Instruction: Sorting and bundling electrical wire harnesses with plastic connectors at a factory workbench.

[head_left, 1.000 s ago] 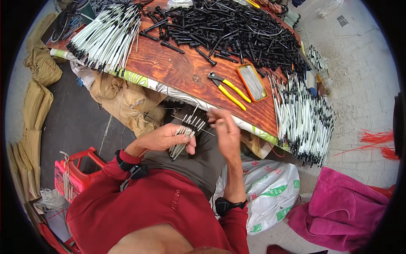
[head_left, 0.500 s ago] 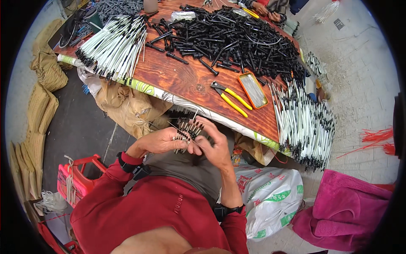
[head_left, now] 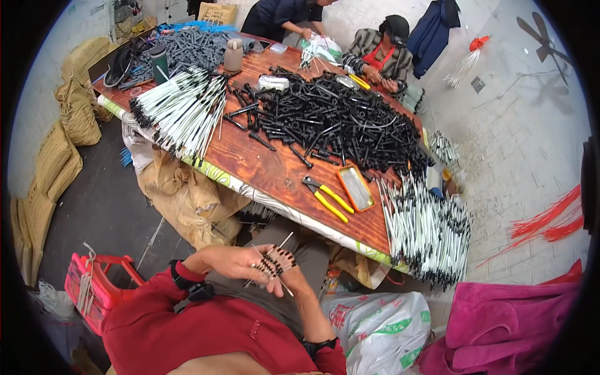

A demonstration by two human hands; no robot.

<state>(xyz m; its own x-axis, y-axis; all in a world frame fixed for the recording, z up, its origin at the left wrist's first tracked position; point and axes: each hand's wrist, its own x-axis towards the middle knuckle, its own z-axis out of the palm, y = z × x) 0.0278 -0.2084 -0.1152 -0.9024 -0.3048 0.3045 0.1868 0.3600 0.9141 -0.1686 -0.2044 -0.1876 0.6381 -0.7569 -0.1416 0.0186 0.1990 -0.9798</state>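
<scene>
In front of my lap, both hands are together around a small bundle of thin pale rods with black tips [head_left: 275, 261]. My left hand [head_left: 232, 261] comes from the left, its fingers closed on the bundle's side. My right hand [head_left: 295, 281] is against the bundle from the right and below, its fingers partly hidden by the rods and the left hand. A longer pale rod sticks up past the others. On the table [head_left: 269, 169] ahead lie cutting pliers with yellow handles [head_left: 328, 200] and an orange-rimmed tray [head_left: 356, 189] of thin silvery pieces.
A heap of black plastic parts [head_left: 337, 119] covers the table's middle. Bundled white rods lie left [head_left: 181, 112] and right [head_left: 428, 228]. Two people work at the far side. A red stool [head_left: 103, 284], a white plastic bag [head_left: 381, 328] and a magenta cloth [head_left: 500, 328] surround me.
My view has tilted up, bringing the table's far side and two people into sight. Both hands now sit lower, with the bundle turned and the right hand more underneath it.
</scene>
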